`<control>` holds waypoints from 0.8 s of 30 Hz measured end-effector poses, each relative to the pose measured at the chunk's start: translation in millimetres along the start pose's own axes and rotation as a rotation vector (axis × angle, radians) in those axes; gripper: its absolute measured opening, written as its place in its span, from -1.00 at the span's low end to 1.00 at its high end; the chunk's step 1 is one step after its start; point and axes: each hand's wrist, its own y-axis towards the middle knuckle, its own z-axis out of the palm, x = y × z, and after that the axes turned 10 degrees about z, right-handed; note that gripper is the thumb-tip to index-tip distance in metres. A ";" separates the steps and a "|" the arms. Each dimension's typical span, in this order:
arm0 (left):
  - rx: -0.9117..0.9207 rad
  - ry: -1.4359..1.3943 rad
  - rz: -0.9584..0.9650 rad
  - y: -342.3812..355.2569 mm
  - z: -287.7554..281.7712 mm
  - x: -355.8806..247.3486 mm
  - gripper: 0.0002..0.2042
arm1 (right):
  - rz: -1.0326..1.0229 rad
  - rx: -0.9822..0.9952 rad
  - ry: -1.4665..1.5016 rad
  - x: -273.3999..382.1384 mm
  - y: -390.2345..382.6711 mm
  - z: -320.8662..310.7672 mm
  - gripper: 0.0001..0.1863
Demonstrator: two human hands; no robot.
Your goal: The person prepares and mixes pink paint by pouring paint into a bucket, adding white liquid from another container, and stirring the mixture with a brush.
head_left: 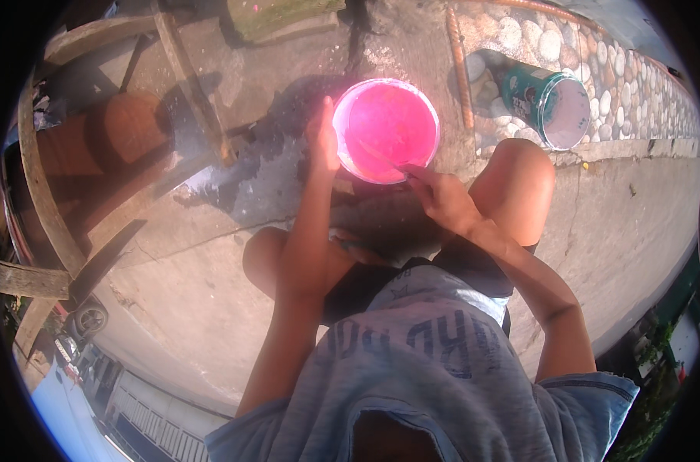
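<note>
A round bucket with bright pink inside and a pale rim stands on the concrete before me. My left hand grips its left side, fingers against the outer wall. My right hand is closed on a thin stick that reaches over the near rim into the pink interior; its far end is hard to make out. My bent knees are on either side below the bucket.
A teal bucket lies tipped on a pebbled strip at the right. A rusty bar edges it. Wooden frame pieces and a brown object are at the left. Concrete pavement surrounds me; a wheel shows at lower left.
</note>
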 end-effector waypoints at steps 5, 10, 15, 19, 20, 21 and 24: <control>0.007 -0.071 -0.055 -0.6 -1.0 2.9 -0.64 | 0.049 0.235 0.077 -3.9 10.0 -6.9 -0.72; 0.038 -0.084 -0.031 -0.7 0.6 -0.6 -0.64 | -0.109 0.174 -0.013 -1.2 10.4 1.7 -0.71; 0.044 -0.104 -0.064 0.4 1.4 -2.5 -0.62 | -0.159 0.248 0.089 -7.7 13.4 -9.4 -0.71; 0.039 -0.218 -0.133 0.7 0.1 0.8 -0.63 | -0.145 0.253 0.041 -3.5 13.5 -3.0 -0.70; 0.035 -0.222 -0.130 0.5 -1.0 1.3 -0.63 | -0.148 0.257 0.036 -0.4 11.5 2.2 -0.70; 0.046 -0.222 -0.113 0.8 -1.3 1.8 -0.64 | -0.132 0.168 -0.034 3.9 5.4 10.5 -0.70; 0.060 -0.169 -0.068 0.9 -2.8 0.2 -0.64 | -0.098 0.038 -0.139 14.8 -5.9 29.3 -0.68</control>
